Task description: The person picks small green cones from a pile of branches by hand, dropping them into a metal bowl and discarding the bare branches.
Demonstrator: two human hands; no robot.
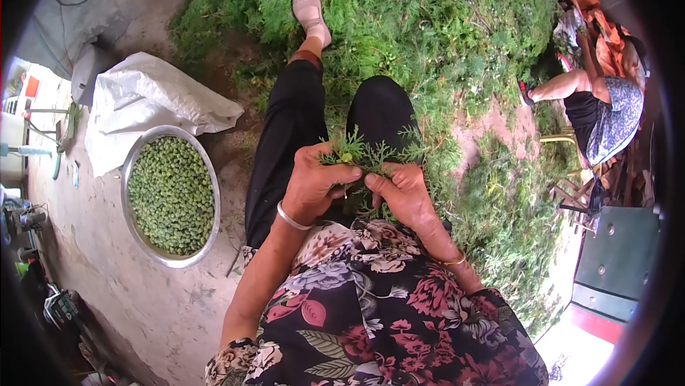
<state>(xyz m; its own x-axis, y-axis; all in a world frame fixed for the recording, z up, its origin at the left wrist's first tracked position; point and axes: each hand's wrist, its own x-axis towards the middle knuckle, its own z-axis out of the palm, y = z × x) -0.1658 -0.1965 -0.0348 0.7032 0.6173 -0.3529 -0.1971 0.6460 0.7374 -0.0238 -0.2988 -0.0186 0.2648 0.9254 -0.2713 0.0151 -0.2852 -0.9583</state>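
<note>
Above my lap I hold a green conifer sprig [371, 154] with flat, feathery leaves. My left hand [319, 180] is closed on it, thumb and fingers pinched near the stem. Close by, almost touching thumb to thumb, my right hand [403, 193] also grips the sprig with bent fingers. The fingertips of both hands are partly hidden behind the thumbs. To my left a round metal basin [214, 193] stands on the ground, filled with small green cones [171, 193].
A large heap of cut conifer branches [442, 22] spreads in front and to the right. A white woven sack [153, 97] lies behind the basin. Another person [606, 100] sits at the far right. A green metal panel [617, 250] stands at the right.
</note>
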